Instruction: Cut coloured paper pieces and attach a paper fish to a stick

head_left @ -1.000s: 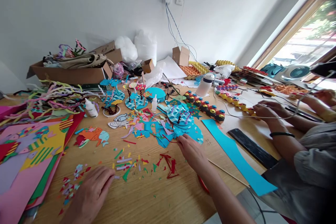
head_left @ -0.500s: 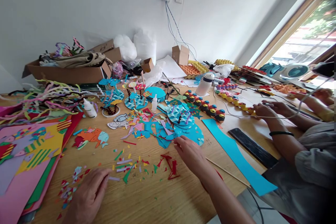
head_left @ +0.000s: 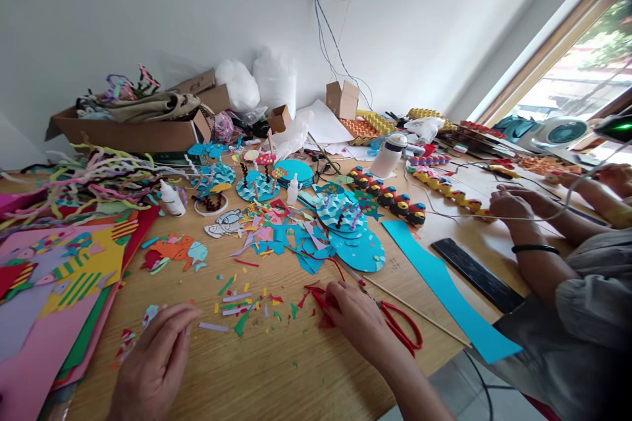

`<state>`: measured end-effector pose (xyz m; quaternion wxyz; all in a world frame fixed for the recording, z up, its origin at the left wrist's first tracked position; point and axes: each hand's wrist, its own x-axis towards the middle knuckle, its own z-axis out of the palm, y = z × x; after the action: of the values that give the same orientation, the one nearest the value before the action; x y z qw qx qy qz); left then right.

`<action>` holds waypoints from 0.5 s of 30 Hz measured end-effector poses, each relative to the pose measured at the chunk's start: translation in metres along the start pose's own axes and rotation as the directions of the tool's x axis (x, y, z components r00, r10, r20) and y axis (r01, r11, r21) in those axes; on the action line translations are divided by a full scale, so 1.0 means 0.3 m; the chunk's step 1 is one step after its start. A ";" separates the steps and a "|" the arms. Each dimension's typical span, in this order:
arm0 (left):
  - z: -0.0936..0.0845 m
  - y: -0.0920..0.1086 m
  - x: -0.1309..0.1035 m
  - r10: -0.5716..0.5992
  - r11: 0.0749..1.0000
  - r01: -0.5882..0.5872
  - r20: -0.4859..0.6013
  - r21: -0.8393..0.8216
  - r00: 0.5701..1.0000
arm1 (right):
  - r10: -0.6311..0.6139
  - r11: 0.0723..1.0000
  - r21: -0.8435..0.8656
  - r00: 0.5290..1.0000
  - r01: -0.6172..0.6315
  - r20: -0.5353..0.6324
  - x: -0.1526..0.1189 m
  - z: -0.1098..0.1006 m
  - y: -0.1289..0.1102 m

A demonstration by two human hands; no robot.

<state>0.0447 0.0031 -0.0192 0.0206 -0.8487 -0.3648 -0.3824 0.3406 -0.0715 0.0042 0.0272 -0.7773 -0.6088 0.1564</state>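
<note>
My left hand is at the table's near side, its fingers loosely bent and the thumb apart, with nothing visible in it. It partly covers small coloured paper scraps. My right hand lies palm down, fingers bent around red paper scraps on the wood. Just right of that hand are red-handled scissors, partly hidden behind it. Between my hands lie green, yellow and purple paper snippets. Cut paper fish rest further back on the left.
Coloured paper sheets fill the left side. Glue bottles and blue paper scraps lie across the middle. A thin stick, a blue strip and a black bar lie right, near a co-worker's hands.
My right hand has come down toward me onto the red scraps, uncovering the scissors and more of the blue pieces. My left hand has moved slightly left, over the small scraps.
</note>
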 end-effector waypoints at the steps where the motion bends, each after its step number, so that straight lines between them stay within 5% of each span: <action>1: 0.000 0.003 0.000 0.006 1.000 -0.006 0.002 0.000 1.000 | -0.007 1.000 0.001 1.000 0.007 -0.003 0.001 0.003 0.002; 15: 0.035 0.016 -0.009 0.071 0.996 -0.071 0.007 -0.048 0.997 | 0.013 1.000 0.024 0.988 -0.009 -0.154 0.047 -0.055 -0.008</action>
<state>0.0533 0.0012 -0.0273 0.0122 -0.8630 -0.3252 -0.3864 0.3459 -0.0548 0.0176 0.0823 -0.7900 -0.5987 0.1028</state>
